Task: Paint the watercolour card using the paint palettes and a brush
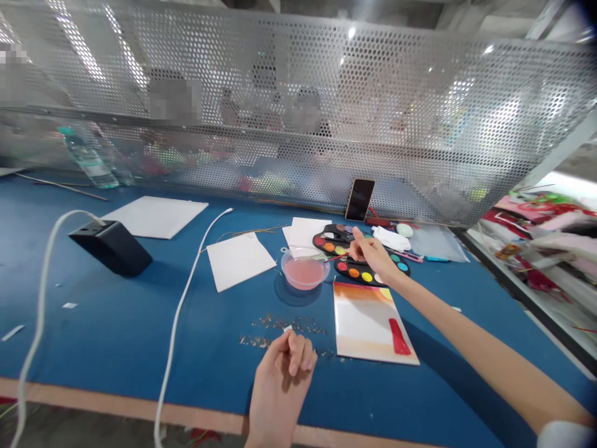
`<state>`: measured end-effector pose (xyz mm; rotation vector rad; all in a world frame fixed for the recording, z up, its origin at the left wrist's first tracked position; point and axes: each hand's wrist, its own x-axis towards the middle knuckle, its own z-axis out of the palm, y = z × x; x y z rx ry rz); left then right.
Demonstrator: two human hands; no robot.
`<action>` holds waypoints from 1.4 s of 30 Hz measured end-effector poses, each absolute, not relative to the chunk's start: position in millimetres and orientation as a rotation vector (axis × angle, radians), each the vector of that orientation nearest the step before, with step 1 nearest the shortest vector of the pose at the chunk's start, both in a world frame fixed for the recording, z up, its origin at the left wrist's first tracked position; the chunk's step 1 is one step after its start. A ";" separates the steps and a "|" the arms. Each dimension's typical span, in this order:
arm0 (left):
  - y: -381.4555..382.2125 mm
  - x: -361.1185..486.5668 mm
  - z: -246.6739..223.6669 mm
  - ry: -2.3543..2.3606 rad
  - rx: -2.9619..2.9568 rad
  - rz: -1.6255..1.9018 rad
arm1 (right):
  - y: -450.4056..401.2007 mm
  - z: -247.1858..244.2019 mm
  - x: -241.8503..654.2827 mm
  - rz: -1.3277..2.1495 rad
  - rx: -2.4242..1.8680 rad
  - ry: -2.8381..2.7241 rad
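Observation:
My right hand (370, 252) is closed around a thin paintbrush (336, 256), whose tip points toward the rim of a clear plastic bowl (305, 271) of pinkish water. Below that hand lie black paint palettes (380, 281) with round wells of colour. A white canvas panel (361, 323) lies nearer to me, with an orange-red band along its top, a yellow patch in the top right corner and a red patch at lower right. My left hand (282, 376) hovers near the table's front with curled fingers, a small white piece (288, 328) at their tips. Dark flecks (261, 341) are scattered beside it.
Blank white panels (240, 260) lie left of the bowl. A black power block (112, 246) and white cables (180, 311) occupy the left side. Behind the palettes, a phone (360, 199) leans on the perforated metal screen (410, 124). A water bottle (88, 158) stands at back left.

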<state>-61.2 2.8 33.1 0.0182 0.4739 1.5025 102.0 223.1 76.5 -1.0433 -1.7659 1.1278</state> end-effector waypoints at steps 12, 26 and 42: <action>2.5 -60.2 33.6 0.478 0.020 1.510 | 220.8 88.6 111.0 1.075 -0.999 -1.744; 1.4 -60.5 33.9 0.485 0.019 1.506 | 221.8 74.6 105.9 1.198 -0.931 -1.830; 5.4 -62.7 31.7 0.497 0.009 1.499 | 222.8 101.3 123.1 1.138 -0.954 -1.787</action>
